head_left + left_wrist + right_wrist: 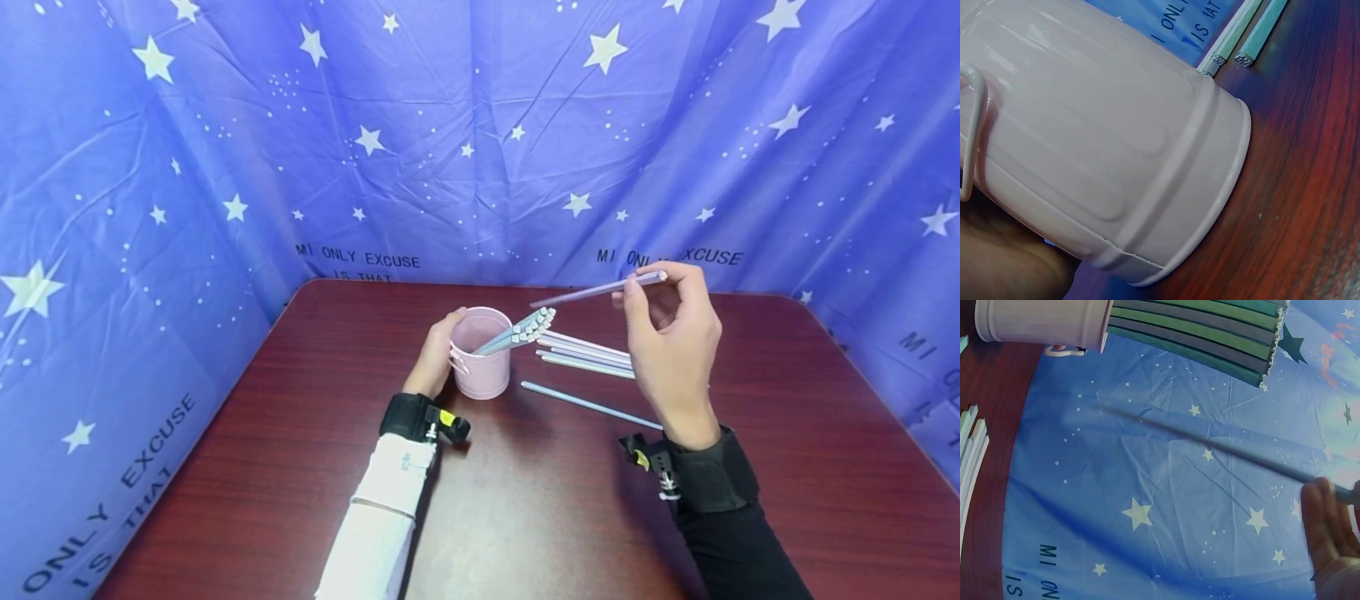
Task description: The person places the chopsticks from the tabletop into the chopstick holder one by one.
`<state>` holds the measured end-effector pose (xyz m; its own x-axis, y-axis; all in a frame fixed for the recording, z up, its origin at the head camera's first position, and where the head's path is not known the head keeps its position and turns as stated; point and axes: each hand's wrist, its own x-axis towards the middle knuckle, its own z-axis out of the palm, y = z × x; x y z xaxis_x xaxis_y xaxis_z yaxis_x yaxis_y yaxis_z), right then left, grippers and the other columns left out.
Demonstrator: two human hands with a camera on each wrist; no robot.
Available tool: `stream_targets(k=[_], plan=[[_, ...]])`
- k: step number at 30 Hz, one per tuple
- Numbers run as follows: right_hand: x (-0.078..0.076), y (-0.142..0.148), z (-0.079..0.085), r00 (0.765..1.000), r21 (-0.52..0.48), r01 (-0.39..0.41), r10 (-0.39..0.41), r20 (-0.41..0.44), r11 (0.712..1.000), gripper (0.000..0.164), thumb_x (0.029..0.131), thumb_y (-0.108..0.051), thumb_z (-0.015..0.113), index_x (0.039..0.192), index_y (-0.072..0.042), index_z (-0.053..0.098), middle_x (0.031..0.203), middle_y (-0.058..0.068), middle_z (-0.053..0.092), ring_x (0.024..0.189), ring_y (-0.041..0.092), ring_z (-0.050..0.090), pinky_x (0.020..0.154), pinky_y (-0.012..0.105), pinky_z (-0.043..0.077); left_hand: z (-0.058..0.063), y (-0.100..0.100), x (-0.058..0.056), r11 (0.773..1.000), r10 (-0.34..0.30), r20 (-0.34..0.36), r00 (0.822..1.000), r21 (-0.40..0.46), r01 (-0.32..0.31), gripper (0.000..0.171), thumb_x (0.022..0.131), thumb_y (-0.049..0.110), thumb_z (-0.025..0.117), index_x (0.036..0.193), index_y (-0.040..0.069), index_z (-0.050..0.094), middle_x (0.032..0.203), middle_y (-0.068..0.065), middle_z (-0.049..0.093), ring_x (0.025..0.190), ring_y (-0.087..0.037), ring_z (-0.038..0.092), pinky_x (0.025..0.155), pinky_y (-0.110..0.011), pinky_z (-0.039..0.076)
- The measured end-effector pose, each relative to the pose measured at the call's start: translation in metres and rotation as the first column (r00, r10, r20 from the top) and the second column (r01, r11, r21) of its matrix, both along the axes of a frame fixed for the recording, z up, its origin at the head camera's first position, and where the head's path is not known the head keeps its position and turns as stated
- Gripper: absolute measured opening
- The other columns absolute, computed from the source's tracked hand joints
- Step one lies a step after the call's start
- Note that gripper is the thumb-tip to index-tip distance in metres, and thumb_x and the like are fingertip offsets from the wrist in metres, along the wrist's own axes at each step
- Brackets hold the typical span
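My left hand [436, 353] grips the side of a small pink bucket [482, 379], thumb near the rim. The bucket stands upright on the table. A bundle of slim pastel sticks [517, 333] leans out over its right rim, white ends uppermost; the right wrist view shows green, teal and grey sticks [1200, 334]. Up to the right, my right hand [675, 342] pinches one slim purple stick [592, 291] between thumb and fingers. That stick slants in the air, its far end above the bundle and apart from it. The bucket wall [1085, 106] fills much of the left wrist view.
Several loose pastel sticks [585, 358] lie together on the dark red table [337, 333], right of the bucket. A single blue stick [588, 405] lies nearer the front. Blue star-printed cloth [472, 167] hangs behind and at both sides.
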<state>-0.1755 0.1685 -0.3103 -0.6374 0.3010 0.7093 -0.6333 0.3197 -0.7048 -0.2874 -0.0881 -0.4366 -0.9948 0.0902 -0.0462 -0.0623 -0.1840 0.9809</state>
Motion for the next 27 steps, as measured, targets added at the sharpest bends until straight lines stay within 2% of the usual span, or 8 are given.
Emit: stream_targets(k=[4,9,14,20,27], plan=[[0.003,-0.004,0.0,0.991,-0.044,-0.088,0.083,-0.103,0.995,0.017,0.101,0.006,0.066,0.117,0.007,0.063,0.104,0.004,0.073,0.087,0.012,0.076,0.085,0.023,0.064,0.0,0.0,0.0,1.0,0.005,0.0,1.0,0.006,-0.005,0.055,0.11,0.031,0.047,0.141,-0.012,0.061,0.17,-0.019,0.042,0.163,-0.028,0.03,0.137,-0.045,0.017],[0.005,-0.011,-0.001,0.978,-0.015,-0.158,0.154,-0.138,0.987,0.021,0.1,0.009,0.064,0.119,0.016,0.058,0.106,0.004,0.075,0.088,0.013,0.077,0.085,0.024,0.064,0.0,0.0,0.0,1.0,-0.006,-0.003,1.0,0.015,0.006,0.054,0.111,0.031,0.047,0.14,-0.012,0.062,0.162,-0.02,0.051,0.156,-0.028,0.04,0.135,-0.044,0.023],[0.006,-0.017,-0.005,0.978,0.064,-0.177,0.183,-0.096,0.982,0.023,0.101,0.009,0.063,0.122,0.016,0.057,0.107,0.007,0.076,0.091,0.009,0.076,0.086,0.022,0.064,0.0,0.001,-0.001,1.0,-0.01,-0.005,1.0,0.013,0.01,0.054,0.111,0.031,0.047,0.14,-0.011,0.063,0.156,-0.022,0.057,0.15,-0.028,0.046,0.133,-0.044,0.028],[0.005,-0.021,-0.01,0.979,0.15,-0.193,0.2,-0.031,0.97,0.022,0.103,0.007,0.065,0.123,0.014,0.06,0.111,0.022,0.077,0.094,0.005,0.076,0.087,0.021,0.063,0.0,0.001,-0.002,1.0,-0.019,-0.002,1.0,0.022,0.019,0.053,0.111,0.03,0.046,0.143,-0.01,0.061,0.155,-0.023,0.058,0.148,-0.028,0.049,0.132,-0.043,0.031],[0.002,-0.023,-0.014,0.982,0.186,-0.191,0.188,0.037,0.964,0.02,0.104,0.005,0.065,0.124,0.009,0.063,0.112,0.018,0.078,0.097,0.003,0.075,0.089,0.018,0.062,0.001,0.001,-0.002,0.999,-0.03,0.004,1.0,0.029,0.03,0.054,0.11,0.03,0.045,0.144,-0.009,0.061,0.153,-0.024,0.059,0.145,-0.027,0.051,0.131,-0.042,0.032]])
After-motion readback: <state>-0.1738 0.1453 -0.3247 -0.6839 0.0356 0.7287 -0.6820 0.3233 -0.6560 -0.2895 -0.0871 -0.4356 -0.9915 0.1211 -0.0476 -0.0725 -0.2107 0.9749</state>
